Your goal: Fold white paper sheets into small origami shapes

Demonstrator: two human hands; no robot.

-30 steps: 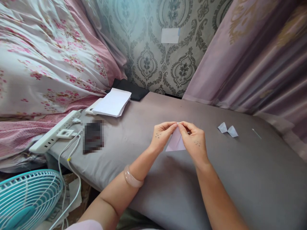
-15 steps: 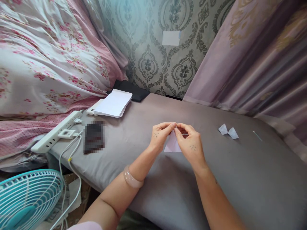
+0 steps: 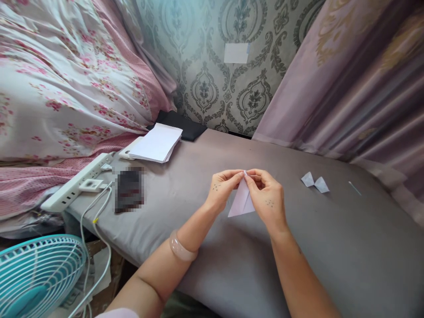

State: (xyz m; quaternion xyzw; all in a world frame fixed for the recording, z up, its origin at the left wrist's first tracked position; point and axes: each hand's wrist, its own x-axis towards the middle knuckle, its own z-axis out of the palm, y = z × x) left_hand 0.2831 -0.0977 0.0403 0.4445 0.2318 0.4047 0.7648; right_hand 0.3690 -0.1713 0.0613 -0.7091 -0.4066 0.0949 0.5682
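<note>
A small folded piece of pale paper hangs in a triangular shape just above the grey cushioned surface. My left hand pinches its top corner from the left. My right hand pinches the same tip from the right, fingers curled over the paper's upper edge. A pale bangle circles my left wrist.
Two small folded paper pieces lie to the right, with a thin stick beyond them. A stack of white sheets, a dark blurred object, a power strip and a teal fan are at left; floral bedding and curtains surround.
Both hands stayed pinched on the paper's tip. The paper's lower part swung down and now hangs longer, its bottom corner pointing lower left.
</note>
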